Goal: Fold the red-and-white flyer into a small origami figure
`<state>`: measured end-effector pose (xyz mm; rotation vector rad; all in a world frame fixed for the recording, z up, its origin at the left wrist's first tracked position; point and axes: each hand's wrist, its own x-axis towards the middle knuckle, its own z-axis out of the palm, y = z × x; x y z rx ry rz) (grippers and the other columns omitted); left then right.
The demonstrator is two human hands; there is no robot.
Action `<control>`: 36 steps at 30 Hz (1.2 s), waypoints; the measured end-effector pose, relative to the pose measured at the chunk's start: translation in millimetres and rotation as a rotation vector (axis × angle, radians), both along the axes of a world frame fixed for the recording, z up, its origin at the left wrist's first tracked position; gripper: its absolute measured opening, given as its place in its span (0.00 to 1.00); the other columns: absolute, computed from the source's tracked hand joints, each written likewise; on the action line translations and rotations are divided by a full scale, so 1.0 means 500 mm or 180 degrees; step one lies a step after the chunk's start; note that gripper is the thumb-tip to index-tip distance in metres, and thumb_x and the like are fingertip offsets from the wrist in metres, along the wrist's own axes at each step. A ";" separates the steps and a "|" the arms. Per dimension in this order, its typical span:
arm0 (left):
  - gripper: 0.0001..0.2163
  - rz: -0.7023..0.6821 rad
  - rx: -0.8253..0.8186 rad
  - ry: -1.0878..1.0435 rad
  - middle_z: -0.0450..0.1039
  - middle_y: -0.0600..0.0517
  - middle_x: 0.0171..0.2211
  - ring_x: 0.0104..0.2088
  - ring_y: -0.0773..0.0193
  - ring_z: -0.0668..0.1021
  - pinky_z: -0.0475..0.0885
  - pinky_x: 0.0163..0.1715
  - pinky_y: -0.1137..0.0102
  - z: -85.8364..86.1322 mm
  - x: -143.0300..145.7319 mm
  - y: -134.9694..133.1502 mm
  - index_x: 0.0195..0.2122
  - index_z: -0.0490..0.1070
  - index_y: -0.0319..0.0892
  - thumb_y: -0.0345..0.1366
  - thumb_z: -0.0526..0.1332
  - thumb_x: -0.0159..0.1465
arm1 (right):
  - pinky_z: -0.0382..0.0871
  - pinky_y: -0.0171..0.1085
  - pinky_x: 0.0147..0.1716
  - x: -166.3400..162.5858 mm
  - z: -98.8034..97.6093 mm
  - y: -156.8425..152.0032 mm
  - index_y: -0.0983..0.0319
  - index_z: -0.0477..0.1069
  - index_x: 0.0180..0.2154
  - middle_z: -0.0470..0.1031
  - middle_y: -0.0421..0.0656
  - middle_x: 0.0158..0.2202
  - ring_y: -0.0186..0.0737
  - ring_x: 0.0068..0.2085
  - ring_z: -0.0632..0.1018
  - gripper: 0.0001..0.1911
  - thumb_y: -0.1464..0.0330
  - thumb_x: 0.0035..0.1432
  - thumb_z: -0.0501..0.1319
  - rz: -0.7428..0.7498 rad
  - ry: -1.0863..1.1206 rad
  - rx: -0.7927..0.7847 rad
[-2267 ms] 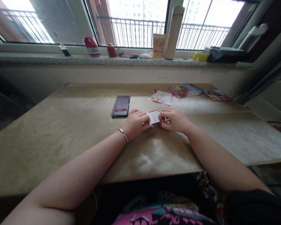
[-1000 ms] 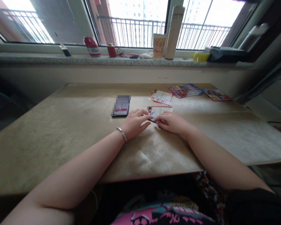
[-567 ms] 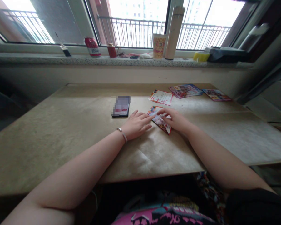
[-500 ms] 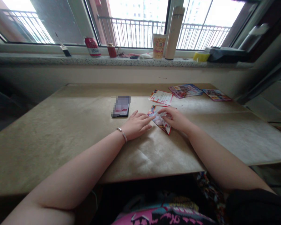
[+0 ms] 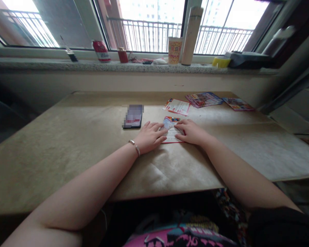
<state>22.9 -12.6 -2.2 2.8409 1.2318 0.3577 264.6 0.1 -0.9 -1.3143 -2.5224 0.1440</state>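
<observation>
Lying between left grip [image 5: 149, 138] and right grip [image 5: 192, 132], printed card [image 5: 172, 135], both spread over its sides

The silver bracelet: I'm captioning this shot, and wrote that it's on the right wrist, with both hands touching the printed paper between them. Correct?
Not quite: the head view shows the silver bracelet on the left wrist, not the right. The left hand and right hand do touch the printed paper.

free: tabletop [image 5: 67, 147] left of phone [image 5: 134, 117] | block: phone by left hand [image 5: 150, 137] | block: printed card [image 5: 179, 106] beyond right hand [image 5: 192, 133]
</observation>
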 end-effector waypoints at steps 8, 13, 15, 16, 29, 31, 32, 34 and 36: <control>0.21 0.0165 -0.0099 0.0161 0.61 0.48 0.63 0.61 0.49 0.64 0.54 0.61 0.48 -0.014 -0.007 0.009 0.61 0.63 0.48 0.43 0.50 0.68 | 0.63 0.51 0.54 0.004 0.002 -0.006 0.58 0.75 0.48 0.73 0.49 0.49 0.52 0.52 0.69 0.22 0.57 0.52 0.64 0.0338 0.0071 0.0117; 0.25 0.0188 -0.0187 0.0257 0.57 0.49 0.64 0.64 0.47 0.59 0.50 0.62 0.47 -0.010 -0.008 0.008 0.63 0.59 0.48 0.49 0.50 0.67 | 0.60 0.52 0.57 0.004 0.006 -0.008 0.58 0.72 0.52 0.71 0.49 0.53 0.52 0.55 0.69 0.27 0.55 0.51 0.66 0.0647 0.0174 0.0037; 0.27 0.0217 -0.0176 0.0277 0.56 0.48 0.65 0.65 0.45 0.56 0.48 0.63 0.47 -0.009 -0.009 0.007 0.63 0.58 0.47 0.52 0.51 0.66 | 0.60 0.52 0.57 0.001 0.010 -0.010 0.59 0.70 0.53 0.70 0.51 0.54 0.52 0.56 0.69 0.30 0.55 0.50 0.66 0.0711 0.0161 -0.0007; 0.28 0.0235 -0.0167 0.0286 0.55 0.48 0.65 0.65 0.45 0.55 0.48 0.63 0.48 -0.010 -0.009 0.008 0.64 0.58 0.46 0.52 0.51 0.65 | 0.61 0.52 0.56 0.001 0.012 -0.010 0.60 0.70 0.53 0.70 0.51 0.55 0.52 0.56 0.69 0.29 0.55 0.50 0.66 0.0730 0.0162 -0.0028; 0.14 0.0114 0.0534 -0.0052 0.75 0.48 0.46 0.45 0.55 0.72 0.68 0.48 0.58 -0.007 -0.004 0.005 0.46 0.76 0.45 0.38 0.52 0.68 | 0.66 0.38 0.41 -0.005 0.024 -0.011 0.61 0.74 0.33 0.77 0.45 0.35 0.40 0.38 0.75 0.08 0.64 0.57 0.59 0.0783 0.0239 -0.0192; 0.14 0.0022 0.0460 -0.0095 0.75 0.48 0.46 0.45 0.56 0.73 0.68 0.48 0.59 -0.007 -0.004 0.006 0.47 0.75 0.44 0.36 0.53 0.67 | 0.65 0.35 0.36 -0.007 0.026 -0.015 0.61 0.73 0.30 0.76 0.43 0.31 0.37 0.33 0.74 0.10 0.64 0.58 0.57 0.0567 0.0306 -0.0277; 0.13 -0.0037 0.0415 -0.0124 0.74 0.47 0.47 0.46 0.57 0.73 0.68 0.49 0.60 -0.008 -0.004 0.007 0.48 0.74 0.44 0.35 0.53 0.66 | 0.64 0.34 0.33 -0.007 0.027 -0.017 0.61 0.72 0.29 0.75 0.42 0.29 0.36 0.31 0.73 0.10 0.64 0.58 0.57 0.0428 0.0367 -0.0322; 0.14 -0.0181 0.0324 -0.0189 0.72 0.47 0.49 0.48 0.57 0.73 0.68 0.52 0.60 -0.009 -0.005 0.008 0.50 0.73 0.44 0.34 0.55 0.65 | 0.61 0.33 0.29 -0.008 0.029 -0.021 0.61 0.70 0.27 0.73 0.40 0.26 0.34 0.27 0.71 0.09 0.65 0.57 0.57 0.0179 0.0507 -0.0411; 0.15 -0.0332 0.0231 -0.0264 0.71 0.46 0.51 0.50 0.57 0.73 0.68 0.53 0.61 -0.009 -0.005 0.007 0.52 0.71 0.44 0.34 0.56 0.64 | 0.58 0.32 0.27 -0.007 0.031 -0.022 0.61 0.69 0.27 0.70 0.39 0.24 0.32 0.25 0.68 0.08 0.66 0.55 0.56 0.0031 0.0597 -0.0494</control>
